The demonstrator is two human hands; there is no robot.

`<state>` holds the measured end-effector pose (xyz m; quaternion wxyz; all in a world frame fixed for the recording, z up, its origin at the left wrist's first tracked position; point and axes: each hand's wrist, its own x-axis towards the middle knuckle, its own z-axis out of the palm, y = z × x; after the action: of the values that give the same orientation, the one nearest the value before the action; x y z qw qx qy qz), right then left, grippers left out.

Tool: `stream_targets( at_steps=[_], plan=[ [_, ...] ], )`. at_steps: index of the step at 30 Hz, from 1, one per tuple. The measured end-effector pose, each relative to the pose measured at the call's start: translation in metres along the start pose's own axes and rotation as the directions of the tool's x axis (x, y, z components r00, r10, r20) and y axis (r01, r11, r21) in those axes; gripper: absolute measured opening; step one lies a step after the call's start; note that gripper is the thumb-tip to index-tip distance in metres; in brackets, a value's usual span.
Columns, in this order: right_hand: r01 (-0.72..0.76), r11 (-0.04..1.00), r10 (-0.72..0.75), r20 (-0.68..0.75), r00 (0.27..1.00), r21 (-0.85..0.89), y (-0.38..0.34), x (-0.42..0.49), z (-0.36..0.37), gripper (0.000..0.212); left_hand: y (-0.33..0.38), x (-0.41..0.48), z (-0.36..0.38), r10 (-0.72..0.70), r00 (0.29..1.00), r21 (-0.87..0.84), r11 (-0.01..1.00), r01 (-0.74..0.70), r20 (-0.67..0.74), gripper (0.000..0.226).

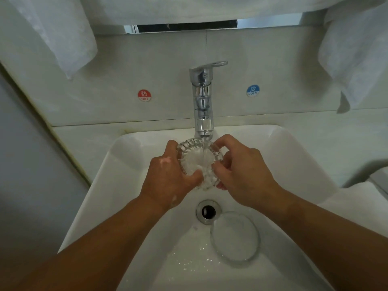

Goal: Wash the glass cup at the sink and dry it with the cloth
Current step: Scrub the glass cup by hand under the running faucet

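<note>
A ribbed clear glass cup (199, 162) is held over the white sink (130, 164), mouth towards me, right under the chrome faucet (202, 101). Water runs from the spout into the cup. My left hand (168, 177) grips the cup's left side, thumb across its lower rim. My right hand (241, 169) holds its right side, fingertips on the rim and thumb inside the mouth. A white cloth (361, 198) lies on the counter at the right edge of the basin.
A round clear glass lid or saucer (235, 238) lies in the basin beside the open drain (208, 211). White towels hang at the upper left (60, 34) and upper right (354, 59). Hot and cold stickers flank the faucet on the backsplash.
</note>
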<state>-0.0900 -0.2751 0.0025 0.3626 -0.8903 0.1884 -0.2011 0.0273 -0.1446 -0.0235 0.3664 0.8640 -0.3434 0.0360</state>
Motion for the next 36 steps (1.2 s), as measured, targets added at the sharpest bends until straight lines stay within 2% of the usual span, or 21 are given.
stream_targets(
  at_steps=[4,9,14,21,27,33,35,36],
  plan=[
    [0.018,1.0,-0.018,-0.001,1.0,-0.008,0.0,0.0,-0.001,0.025,0.005,-0.003,0.0,-0.02,1.0,-0.005,1.0,0.02,-0.003,0.067],
    [0.027,0.999,-0.028,-0.01,1.0,-0.021,-0.001,0.0,-0.002,0.025,0.0,0.001,-0.001,-0.013,1.0,0.046,0.999,0.014,-0.02,0.04],
    [0.011,1.0,-0.011,0.005,1.0,-0.024,0.0,-0.001,0.002,0.028,-0.006,0.0,-0.001,0.06,0.998,0.186,0.981,-0.062,0.017,0.018],
    [-0.016,0.998,0.015,0.008,1.0,0.06,0.001,0.0,0.0,0.027,0.001,-0.005,-0.004,-0.003,0.999,-0.007,1.0,0.003,0.052,0.057],
    [-0.022,0.992,0.021,0.009,1.0,0.121,0.0,0.001,0.002,0.029,0.003,-0.007,-0.002,-0.023,0.999,0.009,1.0,0.023,-0.042,0.072],
    [-0.103,0.974,0.1,0.021,0.995,0.2,0.009,0.006,0.004,0.024,-0.001,-0.007,-0.005,-0.012,1.0,-0.056,0.998,0.014,0.027,0.031],
    [-0.152,0.953,0.147,0.04,0.988,0.263,0.011,0.007,0.008,0.024,-0.002,-0.01,-0.006,-0.104,0.993,-0.189,0.975,0.113,0.058,0.022],
    [-0.173,0.933,0.166,0.05,0.985,0.316,0.012,0.008,0.01,0.023,-0.001,-0.012,-0.006,-0.169,0.979,-0.302,0.933,0.195,0.111,0.02]
  ],
)
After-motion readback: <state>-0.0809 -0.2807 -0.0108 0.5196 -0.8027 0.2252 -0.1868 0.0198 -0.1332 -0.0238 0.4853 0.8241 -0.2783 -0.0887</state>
